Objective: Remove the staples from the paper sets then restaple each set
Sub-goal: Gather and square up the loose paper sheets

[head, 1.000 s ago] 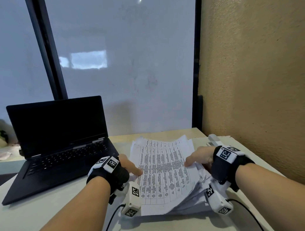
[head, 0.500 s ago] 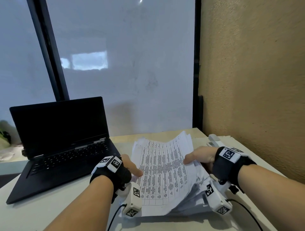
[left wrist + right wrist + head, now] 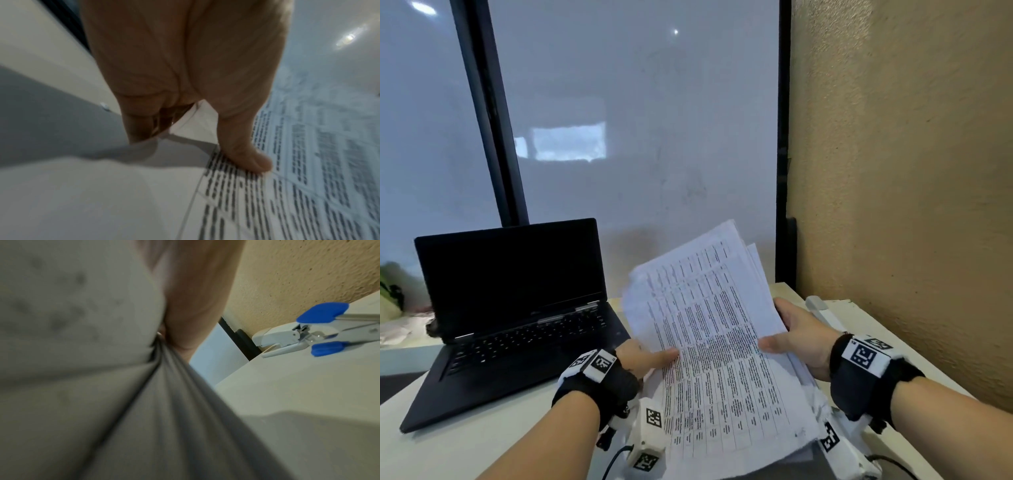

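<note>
Printed paper stack lifted between both hands over the worktop

Nearest, the left hand (image 3: 645,358) pinches the stack of printed table sheets (image 3: 719,346) at its 9 o'clock edge, thumb on top; the right hand (image 3: 799,337) clamps the 3 o'clock edge. The print is too blurred to read. Beyond, at 2 o'clock, a blue-handled stapler (image 3: 304,331); at 10 o'clock, an open black laptop (image 3: 513,308).

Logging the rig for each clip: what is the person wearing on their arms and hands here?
Both forearms are bare, with no sleeves or gloves. The left hand and right hand each sit ahead of a black wrist strap topped by a white block with square black-and-white markers. A white camera housing, also marker-tagged, hangs under each wrist, with a thin black cable trailing from it.
</note>
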Motion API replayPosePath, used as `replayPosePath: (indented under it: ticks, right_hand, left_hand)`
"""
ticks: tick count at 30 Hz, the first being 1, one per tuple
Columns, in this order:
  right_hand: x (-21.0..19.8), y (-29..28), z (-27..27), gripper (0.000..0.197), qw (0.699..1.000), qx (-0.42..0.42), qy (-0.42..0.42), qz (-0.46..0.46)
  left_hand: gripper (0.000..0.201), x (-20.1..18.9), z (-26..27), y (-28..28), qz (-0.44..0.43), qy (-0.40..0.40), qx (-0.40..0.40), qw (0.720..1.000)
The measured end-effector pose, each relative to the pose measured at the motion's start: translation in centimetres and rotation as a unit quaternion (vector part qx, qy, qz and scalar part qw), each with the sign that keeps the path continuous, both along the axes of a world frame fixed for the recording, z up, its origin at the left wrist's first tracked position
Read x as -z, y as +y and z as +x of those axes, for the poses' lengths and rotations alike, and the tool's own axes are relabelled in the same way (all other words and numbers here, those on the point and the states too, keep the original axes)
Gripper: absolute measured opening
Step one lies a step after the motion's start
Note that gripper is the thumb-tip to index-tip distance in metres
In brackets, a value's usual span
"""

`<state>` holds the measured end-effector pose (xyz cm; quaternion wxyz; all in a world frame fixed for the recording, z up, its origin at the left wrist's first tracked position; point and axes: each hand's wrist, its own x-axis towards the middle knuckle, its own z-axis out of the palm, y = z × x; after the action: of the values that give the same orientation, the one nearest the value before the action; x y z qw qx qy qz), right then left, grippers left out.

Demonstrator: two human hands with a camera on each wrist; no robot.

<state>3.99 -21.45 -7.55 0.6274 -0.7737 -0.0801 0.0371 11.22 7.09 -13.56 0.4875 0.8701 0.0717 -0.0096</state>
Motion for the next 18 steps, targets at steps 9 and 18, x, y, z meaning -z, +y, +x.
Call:
replayPosePath:
  ticks: [9,18]
  right_hand:
    - [0.1,0.0,0.1,0.064,0.999,0.003,-0.036,-0.012]
    - [0.9,0.2,0.9,0.031,0.900,0.066,0.058,-0.427]
  left_hand:
    - [0.092,-0.8,-1.7,0.6,-0.209,0.041,-0.035,0.976]
    - [0.063,-2.4,-1.5,-2.3,0.146,0.031,-0.044,0.988]
